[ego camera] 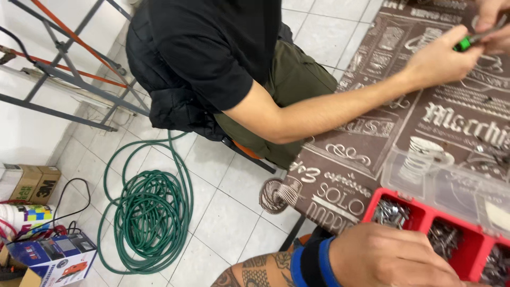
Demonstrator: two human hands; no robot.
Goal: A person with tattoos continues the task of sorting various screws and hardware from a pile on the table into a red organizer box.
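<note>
My left hand (393,258), on a tattooed forearm with a blue and black wristband, reaches over a red compartment box (422,212) at the lower right. Its fingers curl down toward the compartments of small metal screws (390,212), and the fingertips are hidden, so I cannot see whether they hold anything. The box's clear plastic lid (446,180) stands open behind it. My right hand is out of view. A co-worker in a black shirt and olive trousers sits across the table corner; that person's hands (441,58) hold a small green-handled tool (465,43).
The table has a brown printed cloth (340,159). A coiled green hose (151,212) lies on the white tiled floor, with cardboard boxes (32,183) and a tool box (53,255) at the left. A grey and orange metal frame (69,64) stands at the upper left.
</note>
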